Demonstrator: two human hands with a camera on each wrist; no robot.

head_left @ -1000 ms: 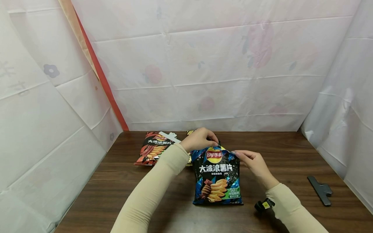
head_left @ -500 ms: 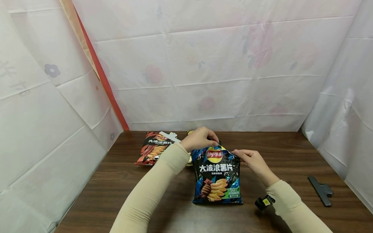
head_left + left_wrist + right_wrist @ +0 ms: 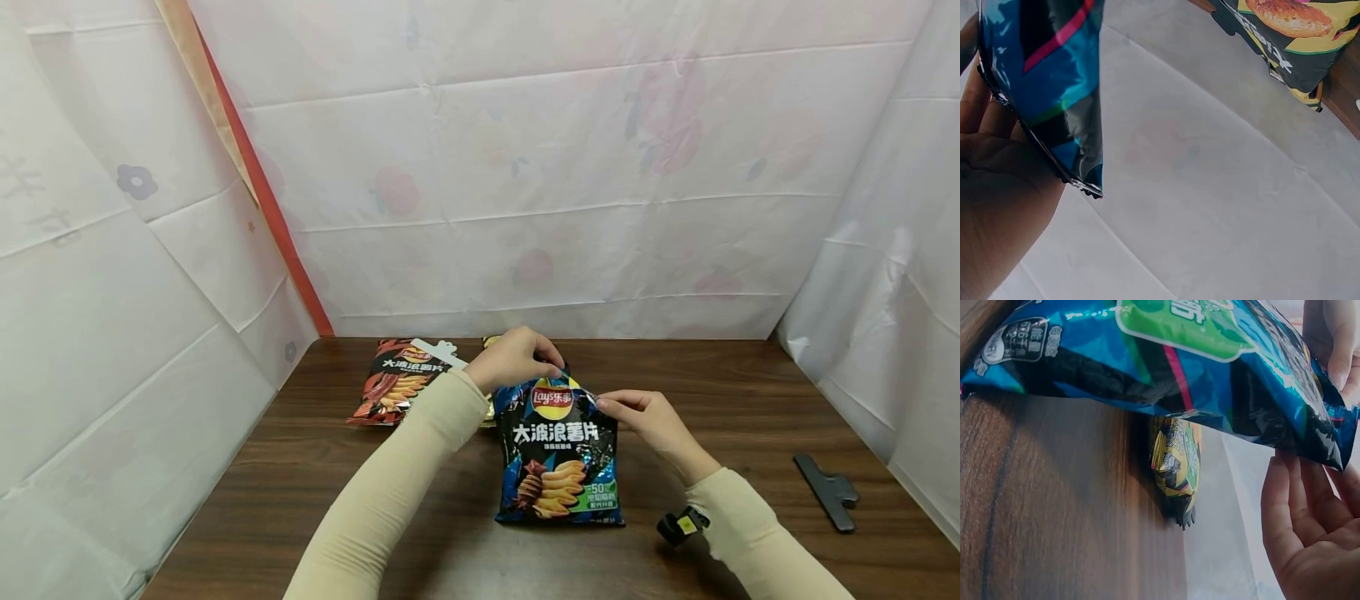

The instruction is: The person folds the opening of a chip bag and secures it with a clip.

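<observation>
A blue and black bag of potato chips (image 3: 558, 450) stands upright on the table, its printed front facing me. My left hand (image 3: 517, 358) pinches the bag's top edge near the middle. At the top right corner, my right hand (image 3: 652, 421) pinches the edge between thumb and fingers. Seen from the right wrist, the right hand's fingers (image 3: 1304, 506) lie under the bag's sealed end, with the left hand (image 3: 1335, 344) beyond. In the left wrist view the left palm (image 3: 1010, 187) lies beside the blue bag's sealed edge (image 3: 1079, 181).
Back left lies a red chip bag (image 3: 393, 387) with a white bag clip (image 3: 438, 353) across its top. A yellow chip bag (image 3: 1175, 456) is mostly hidden behind the blue one in the head view. A dark grey bag clip (image 3: 827, 492) lies at the table's right.
My right fingers have shifted slightly at the bag's top right corner, inward to the left. The left hand and the chip bag have hardly moved.
</observation>
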